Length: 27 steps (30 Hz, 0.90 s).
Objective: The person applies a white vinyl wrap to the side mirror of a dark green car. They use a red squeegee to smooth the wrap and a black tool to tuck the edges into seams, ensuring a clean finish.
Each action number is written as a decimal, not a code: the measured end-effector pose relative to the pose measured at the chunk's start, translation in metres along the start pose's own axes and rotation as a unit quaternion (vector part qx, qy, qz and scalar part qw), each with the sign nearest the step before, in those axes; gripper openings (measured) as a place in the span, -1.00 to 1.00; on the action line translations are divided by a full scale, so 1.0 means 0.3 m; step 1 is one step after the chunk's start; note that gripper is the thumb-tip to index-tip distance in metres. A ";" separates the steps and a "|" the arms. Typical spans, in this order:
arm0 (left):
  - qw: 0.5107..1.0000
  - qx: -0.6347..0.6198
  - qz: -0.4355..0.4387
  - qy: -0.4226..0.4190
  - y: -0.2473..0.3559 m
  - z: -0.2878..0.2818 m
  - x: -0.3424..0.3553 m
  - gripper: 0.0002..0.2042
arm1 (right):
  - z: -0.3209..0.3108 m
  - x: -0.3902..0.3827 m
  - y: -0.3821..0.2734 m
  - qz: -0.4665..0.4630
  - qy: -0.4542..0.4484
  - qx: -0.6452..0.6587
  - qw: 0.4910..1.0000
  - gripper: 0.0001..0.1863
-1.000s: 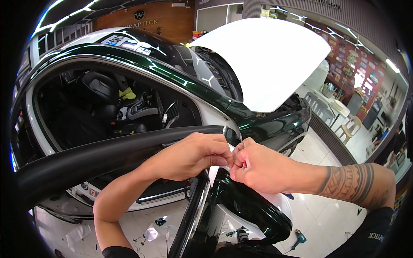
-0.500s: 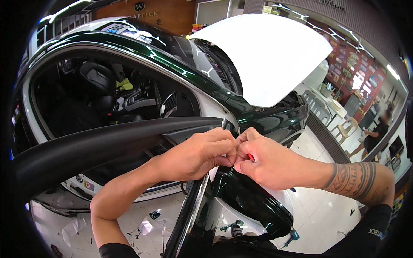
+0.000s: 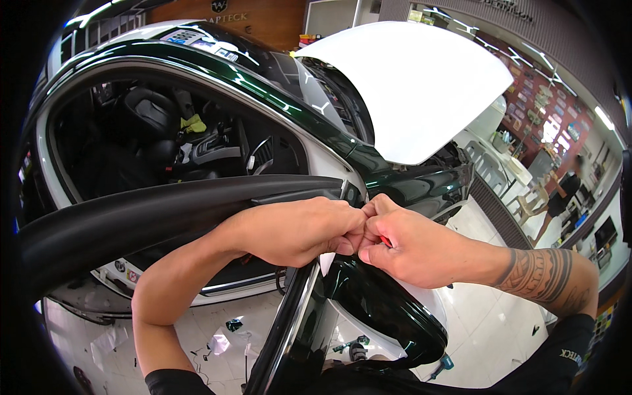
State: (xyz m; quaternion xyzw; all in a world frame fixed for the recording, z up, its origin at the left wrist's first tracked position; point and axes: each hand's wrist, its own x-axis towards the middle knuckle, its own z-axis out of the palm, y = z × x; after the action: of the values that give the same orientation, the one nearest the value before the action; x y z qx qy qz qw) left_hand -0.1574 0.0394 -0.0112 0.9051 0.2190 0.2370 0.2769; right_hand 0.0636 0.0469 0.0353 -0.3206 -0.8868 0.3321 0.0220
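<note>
My left hand (image 3: 306,232) and my right hand (image 3: 411,245) meet fingertip to fingertip just above the base of a dark green side mirror (image 3: 388,313), by the front corner of the car door's window frame (image 3: 164,201). Both are closed. A bit of a small red object (image 3: 386,241) shows between the fingers of my right hand; the rest of it is hidden. Whatever my left fingers pinch is out of sight behind them. Under my fingertips, a small white patch (image 3: 325,262) shows next to the mirror. A chrome strip (image 3: 294,322) runs along the door below my left hand.
Beyond the open door is the dark car cabin (image 3: 217,145). A raised white hood (image 3: 415,85) stands ahead. Film scraps (image 3: 222,339) and a teal power tool (image 3: 442,366) are low down near the floor. A person (image 3: 563,197) stands at the far right.
My left hand has rolled over, its back now turned more upward and its fingers curled tighter against the right. My right hand stays nearly in place. The person in the background has shifted.
</note>
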 end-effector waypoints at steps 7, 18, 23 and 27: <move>0.996 -0.047 -0.001 0.080 0.003 0.035 -0.008 -0.87 | -0.018 -0.006 -0.014 0.009 -0.019 0.020 1.000 -0.75; 0.979 -0.022 0.039 0.199 -0.045 0.098 -0.038 -0.85 | -0.005 -0.016 -0.028 0.019 0.010 0.037 0.999 -0.87; 0.978 -0.062 0.047 0.193 -0.036 0.095 -0.042 -0.85 | 0.006 -0.021 -0.030 0.008 0.032 0.033 0.999 -0.88; 0.983 -0.050 0.018 0.174 -0.029 0.088 -0.039 -0.82 | 0.020 -0.019 -0.027 -0.009 0.044 0.015 0.999 -0.86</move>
State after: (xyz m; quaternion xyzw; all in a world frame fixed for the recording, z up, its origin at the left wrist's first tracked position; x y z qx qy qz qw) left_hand -0.1545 0.0291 -0.0396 0.8386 0.2355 0.4066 0.2755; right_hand 0.0621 0.0354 0.0366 -0.3265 -0.8827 0.3309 0.0691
